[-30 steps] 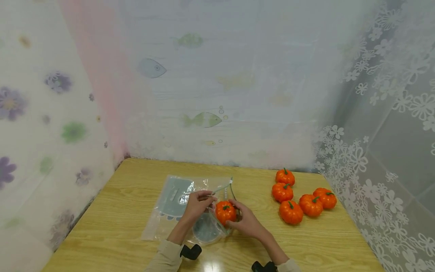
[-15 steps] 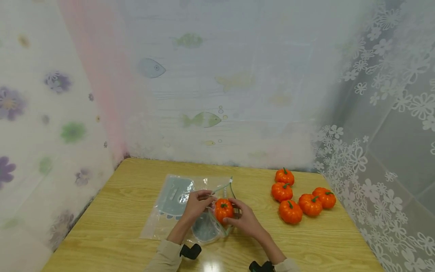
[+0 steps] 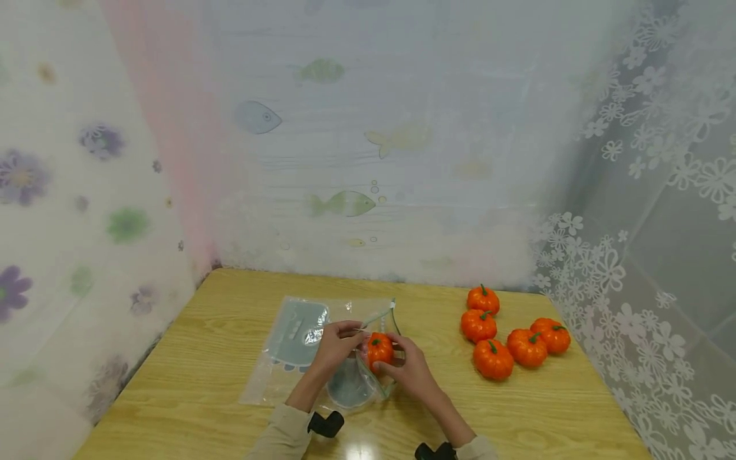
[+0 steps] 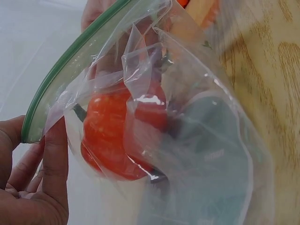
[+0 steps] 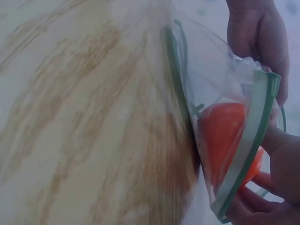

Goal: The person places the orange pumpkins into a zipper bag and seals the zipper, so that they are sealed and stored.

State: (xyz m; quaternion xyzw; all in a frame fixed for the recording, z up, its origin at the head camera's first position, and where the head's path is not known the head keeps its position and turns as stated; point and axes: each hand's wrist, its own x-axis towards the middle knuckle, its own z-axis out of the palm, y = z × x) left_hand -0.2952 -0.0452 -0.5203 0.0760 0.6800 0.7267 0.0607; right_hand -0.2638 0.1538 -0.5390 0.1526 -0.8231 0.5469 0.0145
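Observation:
A clear zip bag [image 3: 299,335] with a grey-green print and green zip edges lies on the table. My left hand [image 3: 335,347] pinches the rim at the bag's mouth; its thumb and fingers show on the green zip strip [image 4: 56,70] in the left wrist view. My right hand [image 3: 415,370] grips a small orange toy pumpkin [image 3: 379,350] with a green stem, its fingers reaching into the open mouth. Seen through the clear plastic, the pumpkin [image 5: 222,136] sits inside the mouth, tilted sideways. Parts of the right fingers are hidden behind it.
Several more orange pumpkins [image 3: 493,360] are grouped on the right side of the wooden table [image 3: 190,358]. Printed curtains [image 3: 368,128] stand behind the table and at both sides.
The pumpkin has shifted slightly left, deeper into the bag's mouth, and its stem has turned. My right hand has moved left with it. My left hand keeps its place at the rim.

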